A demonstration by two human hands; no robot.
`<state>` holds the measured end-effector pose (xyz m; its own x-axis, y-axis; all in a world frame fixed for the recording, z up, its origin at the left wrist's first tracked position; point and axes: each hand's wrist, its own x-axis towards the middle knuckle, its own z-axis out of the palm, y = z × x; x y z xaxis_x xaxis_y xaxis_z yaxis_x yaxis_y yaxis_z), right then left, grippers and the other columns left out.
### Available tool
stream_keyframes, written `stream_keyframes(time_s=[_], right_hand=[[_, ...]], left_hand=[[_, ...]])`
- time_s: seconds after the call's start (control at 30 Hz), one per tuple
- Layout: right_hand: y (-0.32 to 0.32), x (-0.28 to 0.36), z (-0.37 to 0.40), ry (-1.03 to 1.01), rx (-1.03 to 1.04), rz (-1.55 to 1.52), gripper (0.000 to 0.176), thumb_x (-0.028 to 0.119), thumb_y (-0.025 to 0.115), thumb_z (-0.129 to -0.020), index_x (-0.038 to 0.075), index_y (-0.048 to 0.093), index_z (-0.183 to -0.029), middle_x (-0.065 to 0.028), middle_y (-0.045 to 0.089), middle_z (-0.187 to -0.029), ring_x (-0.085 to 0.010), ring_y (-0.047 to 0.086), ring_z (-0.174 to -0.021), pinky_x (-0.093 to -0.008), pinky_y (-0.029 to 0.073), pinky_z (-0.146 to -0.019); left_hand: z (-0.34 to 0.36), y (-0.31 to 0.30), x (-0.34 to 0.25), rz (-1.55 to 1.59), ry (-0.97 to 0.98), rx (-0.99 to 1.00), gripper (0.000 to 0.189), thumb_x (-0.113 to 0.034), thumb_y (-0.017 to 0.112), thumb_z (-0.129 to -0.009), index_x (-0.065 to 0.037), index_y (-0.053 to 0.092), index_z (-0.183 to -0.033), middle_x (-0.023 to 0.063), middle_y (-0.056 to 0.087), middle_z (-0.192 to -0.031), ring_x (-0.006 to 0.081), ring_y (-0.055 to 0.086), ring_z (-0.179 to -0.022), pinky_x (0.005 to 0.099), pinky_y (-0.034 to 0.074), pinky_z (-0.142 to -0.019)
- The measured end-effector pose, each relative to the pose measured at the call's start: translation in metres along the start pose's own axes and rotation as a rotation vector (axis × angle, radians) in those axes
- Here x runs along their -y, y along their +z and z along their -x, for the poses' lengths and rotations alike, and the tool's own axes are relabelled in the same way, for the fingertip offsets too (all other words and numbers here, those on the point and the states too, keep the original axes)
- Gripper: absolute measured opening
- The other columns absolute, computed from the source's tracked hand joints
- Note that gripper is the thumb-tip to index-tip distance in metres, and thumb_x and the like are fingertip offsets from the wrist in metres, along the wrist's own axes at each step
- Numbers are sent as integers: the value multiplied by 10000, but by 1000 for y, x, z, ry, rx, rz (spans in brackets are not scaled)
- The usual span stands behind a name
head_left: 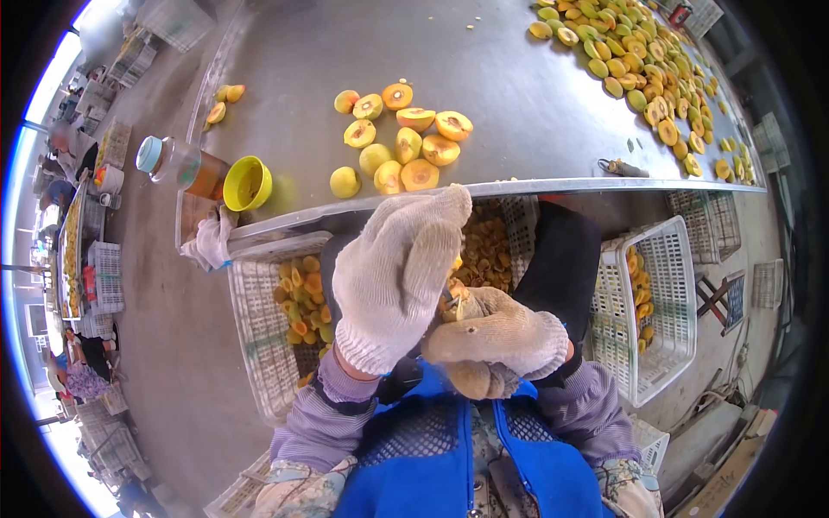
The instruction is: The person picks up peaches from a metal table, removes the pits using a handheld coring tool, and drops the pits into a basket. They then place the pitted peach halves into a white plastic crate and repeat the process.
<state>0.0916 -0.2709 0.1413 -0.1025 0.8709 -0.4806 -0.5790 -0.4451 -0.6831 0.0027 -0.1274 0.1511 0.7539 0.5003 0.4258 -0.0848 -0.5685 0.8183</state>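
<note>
My left hand (397, 272), in a white knit glove, is raised at the table edge with its fingers together and curved inward. Whatever it may hold is hidden behind the glove. Just below and to the right, my right hand (501, 341), in a stained glove, is closed around a piece of yellow peach (455, 304) with brown at its middle; any tool there is hidden. Beyond both hands, a small group of whole-looking and halved peaches (406, 142) lies on the metal table (294, 112). Brown peach pits (488, 250) fill a crate between my knees.
A large peach heap (639, 65) covers the table's far right, near a dark-handled tool (623, 168). At left stand a yellow-green cup (248, 184) and a bottle (186, 164). White crates (259, 345) with peaches flank my legs. Other people are far left.
</note>
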Motion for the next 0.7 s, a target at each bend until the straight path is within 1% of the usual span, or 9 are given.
stream_keyframes(time_s=[0.1, 0.27, 0.33, 0.4, 0.47, 0.53, 0.6, 0.67, 0.7], right_hand=[[-7, -8, 0, 28, 92, -94, 251, 270, 639, -933, 26, 653, -877, -51, 594, -555, -102, 500, -381, -224, 374, -337], [-15, -23, -8, -86, 93, -180, 239, 243, 631, -934, 7, 651, -903, -64, 602, -561, -109, 498, -380, -227, 358, -335], [-11, -22, -7, -148, 144, -198, 237, 235, 631, -931, 0, 650, -903, -68, 602, -563, -112, 496, -378, -233, 357, -336], [1, -14, -2, -106, 51, -417, 229, 221, 635, -924, -7, 650, -907, -64, 590, -555, -115, 492, -375, -236, 358, -337], [-7, -23, -7, -87, 42, -322, 227, 219, 639, -920, -7, 648, -903, -57, 584, -556, -114, 494, -382, -237, 362, -344], [-14, -29, -13, -37, 84, -290, 231, 221, 641, -916, -7, 644, -884, -42, 560, -549, -116, 495, -392, -238, 361, -352], [-9, -19, -2, 8, 245, -489, 231, 227, 647, -907, -2, 642, -875, -42, 583, -611, -108, 526, -465, -237, 400, -411], [-4, -17, -3, -88, 325, -545, 249, 251, 663, -891, 4, 641, -883, -42, 608, -708, -98, 546, -548, -229, 431, -483], [-3, -17, -3, -143, 337, -530, 283, 284, 674, -877, 4, 637, -890, -42, 615, -788, -91, 549, -598, -224, 447, -533]], left_hand=[[-3, 1, 4, -87, 231, -56, 226, -162, 682, -897, -66, 688, -1101, 113, 699, -1048, 266, 703, -875, 312, 553, -733], [-6, 5, 16, -83, 203, 13, 269, -186, 703, -877, -86, 690, -1126, 102, 697, -1032, 259, 699, -851, 304, 552, -719], [-6, 6, 16, -25, 378, -26, 261, -190, 700, -878, -87, 696, -1119, 89, 698, -1022, 245, 696, -842, 300, 550, -721], [-10, 7, 12, 21, 332, -20, 222, -172, 683, -898, -72, 700, -1095, 84, 699, -1017, 241, 692, -831, 294, 544, -717], [-8, 4, 11, 215, -238, 233, 200, -152, 663, -920, -54, 696, -1091, 87, 699, -1012, 233, 692, -816, 293, 540, -704], [-9, 6, 17, 128, -43, 198, 192, -136, 630, -943, -23, 686, -1087, 121, 693, -1008, 215, 686, -797, 286, 533, -701], [-3, 6, 14, 170, 106, 126, 355, -265, 498, -1015, 43, 655, -1092, 129, 670, -977, 217, 645, -861, 312, 512, -777], [7, 16, 19, 256, 68, -9, 409, -317, 483, -1012, 54, 646, -1070, 155, 666, -966, 236, 643, -850, 319, 513, -768], [8, 18, 9, 376, -152, 4, 450, -365, 467, -1019, 49, 640, -1052, 153, 661, -963, 232, 643, -829, 314, 513, -740]])
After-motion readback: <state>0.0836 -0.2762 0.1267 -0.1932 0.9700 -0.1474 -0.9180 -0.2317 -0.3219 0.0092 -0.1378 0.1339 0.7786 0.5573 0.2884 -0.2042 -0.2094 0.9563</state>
